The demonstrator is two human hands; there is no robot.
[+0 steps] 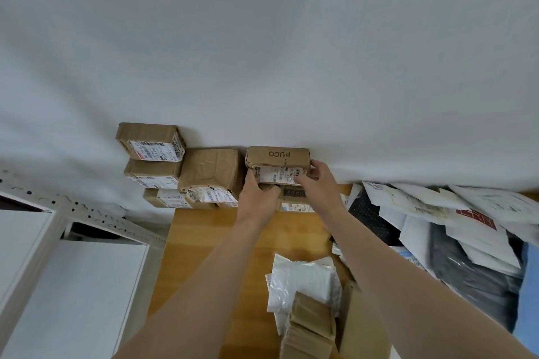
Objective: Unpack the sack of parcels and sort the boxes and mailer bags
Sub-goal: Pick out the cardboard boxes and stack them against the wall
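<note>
A brown cardboard box marked "PUCO" [278, 156] with a white label sits on top of another box [294, 202] against the white wall. My left hand [258, 194] grips its left lower corner and my right hand [319, 181] grips its right side. To the left stand a stack of labelled brown boxes [151, 160] and a taped brown parcel [211, 169]. White and dark mailer bags [455, 221] lie heaped at the right. Near me lie a white plastic mailer [303, 280] and taped brown boxes [309, 326].
The wooden table [210, 242] shows bare surface at its left and middle. A white metal shelf rack [73, 213] stands to the left of the table. The white wall [262, 52] closes off the far side.
</note>
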